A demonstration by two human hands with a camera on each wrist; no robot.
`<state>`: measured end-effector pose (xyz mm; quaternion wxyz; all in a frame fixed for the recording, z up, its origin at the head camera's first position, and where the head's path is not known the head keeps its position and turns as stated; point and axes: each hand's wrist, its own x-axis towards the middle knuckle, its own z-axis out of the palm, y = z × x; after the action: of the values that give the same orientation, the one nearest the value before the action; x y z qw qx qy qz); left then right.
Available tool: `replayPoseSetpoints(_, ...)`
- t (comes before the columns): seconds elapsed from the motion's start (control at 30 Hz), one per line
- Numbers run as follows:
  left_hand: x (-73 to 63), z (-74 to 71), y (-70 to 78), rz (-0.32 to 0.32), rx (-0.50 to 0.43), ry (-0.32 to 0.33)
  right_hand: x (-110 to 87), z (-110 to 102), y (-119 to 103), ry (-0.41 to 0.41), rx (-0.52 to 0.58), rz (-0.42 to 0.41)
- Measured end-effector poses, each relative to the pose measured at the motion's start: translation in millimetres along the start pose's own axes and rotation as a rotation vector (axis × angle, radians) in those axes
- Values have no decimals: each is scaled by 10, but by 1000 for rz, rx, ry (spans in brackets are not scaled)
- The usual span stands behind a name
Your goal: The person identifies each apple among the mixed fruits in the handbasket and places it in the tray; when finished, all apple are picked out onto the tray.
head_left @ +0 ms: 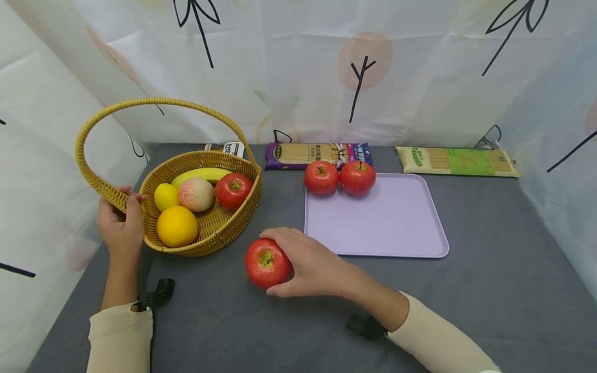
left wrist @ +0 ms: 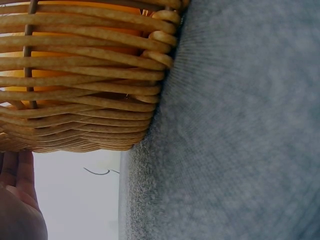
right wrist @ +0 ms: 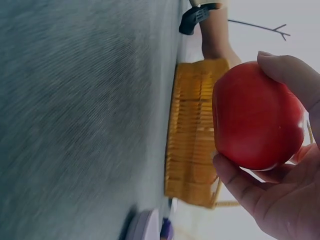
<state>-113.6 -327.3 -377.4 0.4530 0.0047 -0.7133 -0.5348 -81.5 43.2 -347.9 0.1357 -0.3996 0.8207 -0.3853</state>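
Note:
My right hand (head_left: pixel 310 264) grips a red apple (head_left: pixel 267 263) between thumb and fingers. In the right wrist view the held apple (right wrist: pixel 257 117) is off the table, with the basket behind it. At the left, my left hand (head_left: pixel 122 223) holds the wicker basket (head_left: pixel 224 235) by the lower end of its tall handle (head_left: pixel 160 101). Inside the basket lie a banana (head_left: pixel 205 175), a lemon (head_left: pixel 166 197), a peach (head_left: pixel 196 195), an orange (head_left: pixel 177 227) and another red apple (head_left: pixel 233 190). The left wrist view shows the woven basket side (left wrist: pixel 85 90) up close.
Two red apples (head_left: pixel 322 177) (head_left: pixel 357 178) sit at the back left of a pale purple tray (head_left: pixel 378 223). Behind them lies a purple noodle packet (head_left: pixel 303 154); a green-and-yellow noodle packet (head_left: pixel 459 161) lies at the back right. Patterned white cloth (head_left: pixel 298 62) hangs behind the grey table (head_left: pixel 494 269).

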Motion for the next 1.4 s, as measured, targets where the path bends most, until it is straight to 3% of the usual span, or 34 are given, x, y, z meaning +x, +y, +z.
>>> replayPoseSetpoints(0.63, -4, 7, 22, -9, 17, -4, -336, -431, 373, 0, -40, 252)
replayPoseSetpoints(0.87, -7, 10, 29, -10, -4, -1, -425, -629, 512, -16, -62, 286)
replayPoseSetpoints(1.1, -5, 8, 38, 14, -1, -5, -507, -828, 610, -36, -83, 375)
replayPoseSetpoints(1.4, 1, 5, 23, 0, -9, -2, -710, -1137, 686, -102, -130, 439)
